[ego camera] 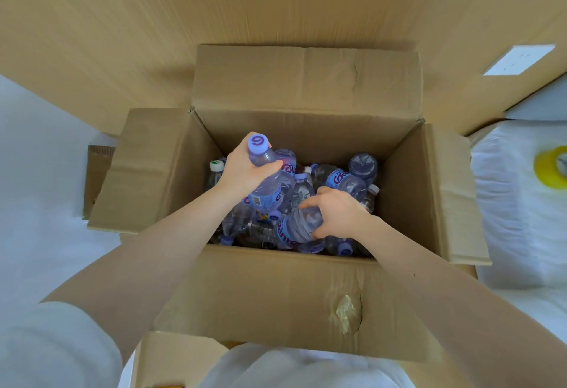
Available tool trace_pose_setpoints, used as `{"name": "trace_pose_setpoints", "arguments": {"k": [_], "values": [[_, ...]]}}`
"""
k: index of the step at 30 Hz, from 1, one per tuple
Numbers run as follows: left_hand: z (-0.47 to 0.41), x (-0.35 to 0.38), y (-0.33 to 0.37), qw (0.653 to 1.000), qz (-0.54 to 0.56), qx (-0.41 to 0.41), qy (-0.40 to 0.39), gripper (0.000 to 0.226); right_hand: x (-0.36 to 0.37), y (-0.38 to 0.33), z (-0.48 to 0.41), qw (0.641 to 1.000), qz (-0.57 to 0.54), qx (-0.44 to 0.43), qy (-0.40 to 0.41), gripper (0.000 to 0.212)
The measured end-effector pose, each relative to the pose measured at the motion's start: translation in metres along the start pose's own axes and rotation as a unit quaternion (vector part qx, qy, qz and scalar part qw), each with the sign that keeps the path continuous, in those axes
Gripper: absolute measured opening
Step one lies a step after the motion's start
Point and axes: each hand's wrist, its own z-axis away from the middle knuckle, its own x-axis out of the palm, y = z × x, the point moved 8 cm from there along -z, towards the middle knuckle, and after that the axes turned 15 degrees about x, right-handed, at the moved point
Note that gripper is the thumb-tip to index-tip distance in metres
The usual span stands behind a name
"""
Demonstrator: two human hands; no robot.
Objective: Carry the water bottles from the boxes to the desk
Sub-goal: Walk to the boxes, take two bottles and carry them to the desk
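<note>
The open cardboard box point(270, 289) stands on a bed point(46, 179), flaps folded outward so that both arms reach in unobstructed. The left grip point(247, 172) is clenched round the shoulder of an upright bottle point(266, 195), cap uppermost and raised above the heap, a hold that looks suited to lifting out. The right grip point(337, 215) grasps the body of a second bottle point(299, 229) lying on its side atop the loose bottles point(346, 182). The bench is not in view, so I judge that carrying has not yet begun.
</note>
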Motion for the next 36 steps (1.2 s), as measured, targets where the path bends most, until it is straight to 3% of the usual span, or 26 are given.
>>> {"name": "trace_pose_setpoints", "arguments": {"k": [3,5,11,16,19,22,25,28,30,36], "values": [[0.005,-0.010,-0.003,0.998,-0.008,-0.064,0.019,0.083,-0.015,0.008,0.014,0.998,-0.048,0.012,0.036,0.069],[0.012,-0.012,-0.002,0.995,0.001,-0.097,0.036,0.097,-0.029,0.015,0.027,0.991,-0.112,0.020,0.075,0.065],[0.034,-0.015,0.039,0.994,0.009,-0.074,0.083,0.070,-0.078,0.029,0.068,0.948,-0.257,0.003,0.189,0.048],[0.042,-0.015,0.078,0.990,0.042,-0.049,0.122,0.062,-0.109,0.044,0.095,0.873,-0.447,-0.038,0.194,0.049],[0.040,-0.012,0.100,0.989,0.073,-0.037,0.123,0.065,-0.130,0.044,0.115,0.849,-0.483,-0.062,0.206,0.051],[0.034,-0.009,0.122,0.984,0.125,-0.019,0.124,0.053,-0.151,0.049,0.142,0.823,-0.516,-0.067,0.229,0.055],[0.026,-0.005,0.148,0.976,0.198,0.026,0.087,0.038,-0.172,0.050,0.176,0.795,-0.538,-0.081,0.269,0.061],[0.029,0.002,0.182,0.960,0.262,0.093,0.017,0.041,-0.185,0.044,0.203,0.757,-0.572,-0.070,0.307,0.061],[0.035,0.009,0.200,0.947,0.297,0.116,-0.031,0.041,-0.185,0.040,0.214,0.743,-0.584,-0.043,0.324,0.051],[0.054,0.031,0.223,0.923,0.347,0.113,-0.122,0.014,-0.173,0.031,0.258,0.711,-0.590,0.005,0.384,0.027]]}}
